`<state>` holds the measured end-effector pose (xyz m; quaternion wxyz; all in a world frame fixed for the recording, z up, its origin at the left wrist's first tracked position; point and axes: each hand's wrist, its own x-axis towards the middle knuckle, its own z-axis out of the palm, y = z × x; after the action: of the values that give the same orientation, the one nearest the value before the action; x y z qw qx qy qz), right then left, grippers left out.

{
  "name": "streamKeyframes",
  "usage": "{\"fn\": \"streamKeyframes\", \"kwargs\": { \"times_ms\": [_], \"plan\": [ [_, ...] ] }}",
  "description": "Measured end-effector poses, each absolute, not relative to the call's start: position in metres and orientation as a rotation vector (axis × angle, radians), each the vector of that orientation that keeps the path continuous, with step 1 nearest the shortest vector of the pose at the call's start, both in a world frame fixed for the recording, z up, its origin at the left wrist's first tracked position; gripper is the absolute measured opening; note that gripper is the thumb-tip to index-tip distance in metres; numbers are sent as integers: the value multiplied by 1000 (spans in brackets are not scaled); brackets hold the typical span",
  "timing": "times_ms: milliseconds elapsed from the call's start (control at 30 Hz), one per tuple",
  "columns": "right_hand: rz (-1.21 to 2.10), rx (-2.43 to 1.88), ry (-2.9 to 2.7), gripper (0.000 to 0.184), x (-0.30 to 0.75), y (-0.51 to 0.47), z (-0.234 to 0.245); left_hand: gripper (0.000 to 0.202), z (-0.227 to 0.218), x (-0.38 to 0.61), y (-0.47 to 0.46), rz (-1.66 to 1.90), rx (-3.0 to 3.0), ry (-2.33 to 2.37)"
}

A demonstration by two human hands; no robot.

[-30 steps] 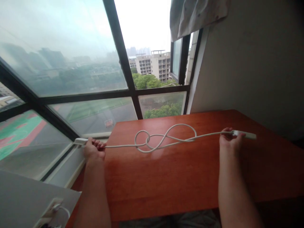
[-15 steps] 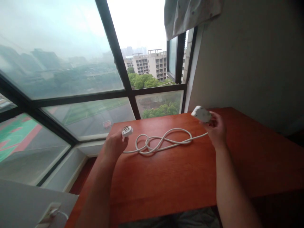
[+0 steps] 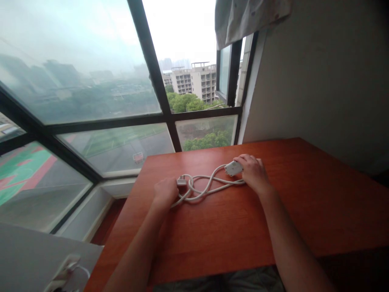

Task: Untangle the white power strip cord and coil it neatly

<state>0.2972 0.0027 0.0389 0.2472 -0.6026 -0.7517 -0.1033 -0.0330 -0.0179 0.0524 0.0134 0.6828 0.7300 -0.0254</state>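
My left hand (image 3: pixel 165 192) closed on plug (image 3: pixel 181 182); right hand (image 3: pixel 253 172) closed on socket block (image 3: pixel 233 168). White cord (image 3: pixel 207 187) looped between on table (image 3: pixel 231 227). Judgement: feed ends gently, keep loops flat, avoid tightening knot.

The cable (image 3: pixel 209 184) is plain white, as are the plug (image 3: pixel 181 182) and the socket block (image 3: pixel 233 168) at its ends, and all three stand out against the reddish-brown table (image 3: pixel 231 235) (a glossy wood grain with pale reflections). The window frame (image 3: pixel 158 93) is black, the wall (image 3: pixel 322 73) a dull grey-beige, and the curtain (image 3: pixel 246 18) off-white with faint small specks.
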Motion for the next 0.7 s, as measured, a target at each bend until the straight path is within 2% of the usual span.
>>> {"fn": "streamKeyframes", "kwargs": {
  "times_ms": [167,300,567,700],
  "plan": [
    [-327,-1651,-2134,36,265,0,39,19,43,-20,-19,38,2114,2273],
    [-314,-1657,-2127,44,255,1,34,25,39,-17,-17,84,2180,2207],
    [-328,-1695,-1706,52,282,5,30,21,32,-53,-6,558,1941,2063],
    [-325,-1689,-1529,59,298,11,24,25,31,-66,-5,547,1906,2139]
  ]
}}
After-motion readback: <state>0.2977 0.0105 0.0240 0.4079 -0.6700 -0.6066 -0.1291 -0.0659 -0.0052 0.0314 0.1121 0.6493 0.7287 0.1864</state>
